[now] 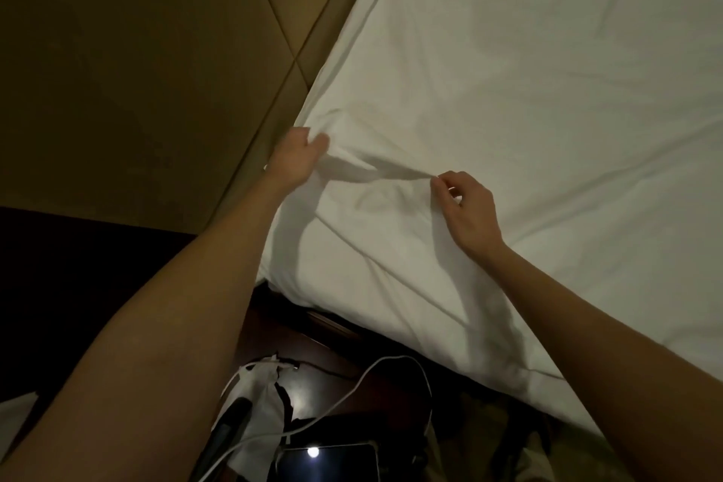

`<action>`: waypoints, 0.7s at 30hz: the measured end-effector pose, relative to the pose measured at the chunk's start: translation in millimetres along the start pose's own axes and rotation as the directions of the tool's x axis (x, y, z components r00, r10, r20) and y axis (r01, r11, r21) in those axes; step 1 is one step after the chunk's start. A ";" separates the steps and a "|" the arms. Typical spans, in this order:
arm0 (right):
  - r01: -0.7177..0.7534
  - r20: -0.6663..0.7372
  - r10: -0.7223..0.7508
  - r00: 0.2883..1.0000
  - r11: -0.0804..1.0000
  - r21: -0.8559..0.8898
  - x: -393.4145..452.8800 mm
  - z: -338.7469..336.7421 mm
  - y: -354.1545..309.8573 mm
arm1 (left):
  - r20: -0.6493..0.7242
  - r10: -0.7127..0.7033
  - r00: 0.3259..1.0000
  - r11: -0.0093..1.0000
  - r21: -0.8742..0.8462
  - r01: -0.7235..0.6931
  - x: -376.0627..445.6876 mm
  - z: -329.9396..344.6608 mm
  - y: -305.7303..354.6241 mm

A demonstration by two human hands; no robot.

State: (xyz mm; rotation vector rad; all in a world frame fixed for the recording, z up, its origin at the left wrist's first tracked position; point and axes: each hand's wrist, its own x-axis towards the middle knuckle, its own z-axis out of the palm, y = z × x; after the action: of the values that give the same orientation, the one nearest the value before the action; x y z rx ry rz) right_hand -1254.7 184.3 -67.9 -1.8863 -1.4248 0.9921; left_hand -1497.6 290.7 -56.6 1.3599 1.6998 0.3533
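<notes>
A white bed sheet (528, 110) covers the mattress that fills the right and upper part of the view. My left hand (297, 158) grips a bunch of the sheet at the mattress corner, close to the headboard. My right hand (465, 203) pinches the sheet between thumb and fingers a little to the right. A raised, taut fold of the sheet (375, 168) runs between the two hands. Wrinkles spread out from both grips.
A padded tan headboard (137, 51) stands to the left of the bed. Below the mattress edge a dark wooden bedside table (332, 376) carries a white cable (352, 395), crumpled white paper (258, 399) and a phone (328, 462) with a glossy screen.
</notes>
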 end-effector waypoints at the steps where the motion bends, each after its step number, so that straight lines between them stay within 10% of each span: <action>1: -0.009 0.046 0.011 0.999 1.000 -0.030 -1.4 0.6 -0.6 | -0.059 0.018 0.998 1.000 0.003 -0.018 -5.5 -5.5 -0.2; 7: 0.151 0.455 0.045 0.890 0.910 -0.387 -23.2 19.9 -0.5 | -0.002 0.036 0.999 0.745 0.666 -0.026 -47.2 -46.1 -38.9; 15: 0.441 0.670 0.069 0.739 0.702 -0.560 -82.0 64.7 1.7 | -0.031 0.020 0.999 0.366 0.931 0.021 -82.7 -42.6 -61.5; 21: 0.558 0.723 -0.020 0.690 0.651 -0.515 -107.1 68.8 10.5 | -0.200 -0.169 0.965 0.572 0.778 0.261 -95.5 -43.5 -77.8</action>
State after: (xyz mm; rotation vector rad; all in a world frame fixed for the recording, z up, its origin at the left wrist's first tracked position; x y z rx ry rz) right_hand -1322.8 78.8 -91.5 -1.6605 -2.8275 1.0756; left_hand -1581.6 191.7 -42.2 1.7310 2.2090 -0.5993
